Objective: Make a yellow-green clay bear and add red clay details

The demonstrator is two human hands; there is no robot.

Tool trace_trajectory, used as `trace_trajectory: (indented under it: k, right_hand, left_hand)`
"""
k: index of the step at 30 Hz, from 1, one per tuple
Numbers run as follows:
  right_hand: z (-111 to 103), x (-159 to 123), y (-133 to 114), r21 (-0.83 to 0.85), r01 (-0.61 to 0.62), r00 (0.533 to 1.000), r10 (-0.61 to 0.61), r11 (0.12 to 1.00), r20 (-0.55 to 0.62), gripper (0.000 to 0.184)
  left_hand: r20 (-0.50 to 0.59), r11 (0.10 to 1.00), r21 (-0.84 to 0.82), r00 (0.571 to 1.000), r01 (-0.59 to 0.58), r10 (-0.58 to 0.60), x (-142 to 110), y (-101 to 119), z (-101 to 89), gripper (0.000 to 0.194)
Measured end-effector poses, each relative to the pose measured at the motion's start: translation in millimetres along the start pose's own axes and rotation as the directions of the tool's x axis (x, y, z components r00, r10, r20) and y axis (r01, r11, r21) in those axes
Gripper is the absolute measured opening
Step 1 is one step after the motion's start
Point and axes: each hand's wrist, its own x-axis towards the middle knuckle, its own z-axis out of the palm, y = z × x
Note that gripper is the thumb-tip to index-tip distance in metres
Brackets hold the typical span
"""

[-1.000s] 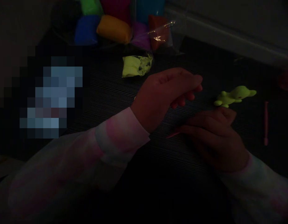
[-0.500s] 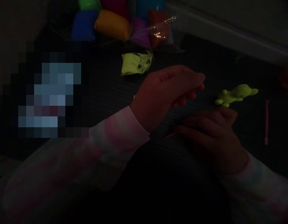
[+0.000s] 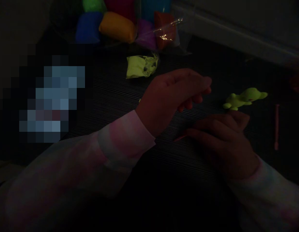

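My left hand (image 3: 173,96) is over the middle of the dark table, its fingers curled and the thumb laid along them; whatever may be inside is hidden. Between the thumb and fingers of my right hand (image 3: 222,141) is a thin pink modelling tool (image 3: 179,138), its pointed end sticking out to the left. Just beyond that hand lies a yellow-green clay animal figure (image 3: 246,97) with rounded limbs and a small dark reddish mark on its head. An opened packet of yellow-green clay (image 3: 137,67) rests behind my left hand.
A second pink modelling tool (image 3: 276,127) lies at the right. Clear bags hold several coloured clay packs, including an orange-yellow pack (image 3: 117,27) and a blue pack (image 3: 88,28). A blurred-out bright shape (image 3: 56,96) stands at the left. A reddish object (image 3: 297,82) shows at the right edge. Light is dim.
My right hand has shifted slightly to the right with the modelling tool. My left hand has barely moved, and the clay figure stays where it was.
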Motion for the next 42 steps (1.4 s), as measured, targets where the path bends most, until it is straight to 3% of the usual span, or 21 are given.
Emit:
trace_trajectory:
  k: [10,19,23,27,34,36,38,40,42]
  right_hand:
    - [-12.1,-4.4,3.0,0.206,-0.198,0.979,0.202,0.958,0.000,0.017]
    - [-22.7,-2.5,-7.7,0.469,-0.429,0.891,0.449,0.772,0.075,0.022]
    - [-26.2,-2.8,-8.9,0.517,-0.493,0.839,0.539,0.700,0.071,0.018]
    - [-24.8,-3.3,-9.1,0.509,-0.469,0.837,0.547,0.722,-0.005,0.019]
    - [-21.5,-2.2,-12.3,0.432,-0.403,0.868,0.487,0.806,-0.099,0.020]
    - [-21.2,-1.8,-12.8,0.420,-0.392,0.875,0.473,0.819,-0.106,0.020]
    - [-21.3,-1.3,-12.8,0.412,-0.391,0.875,0.472,0.823,-0.111,0.020]
    - [-21.8,-0.4,-12.9,0.410,-0.398,0.868,0.482,0.820,-0.121,0.021]
    - [-23.2,1.1,-14.6,0.418,-0.400,0.862,0.489,0.815,-0.129,0.021]
  left_hand:
    - [0.004,0.999,0.035,1.000,0.009,-0.009,-1.0,1.1,0.6,0.021]
    - [-0.009,0.961,0.276,1.000,0.023,-0.021,-8.7,7.5,4.0,0.006]
    - [0.051,0.919,0.389,0.995,0.061,-0.087,-12.6,8.0,7.4,0.009]
    - [0.099,0.834,0.551,0.991,0.024,-0.094,-16.5,6.9,11.5,0.021]
    - [0.142,0.722,0.669,0.984,-0.175,0.106,-19.7,7.0,12.2,0.016]
    - [0.141,0.720,0.668,0.982,-0.190,0.128,-20.6,5.0,11.4,0.017]
    - [0.095,0.777,0.611,0.989,-0.151,0.117,-20.6,2.6,11.0,0.021]
    - [0.002,0.906,0.418,0.997,-0.069,0.075,-19.1,1.4,11.3,0.032]
    - [-0.065,0.994,0.101,0.998,0.034,-0.027,-16.6,3.2,12.6,0.048]
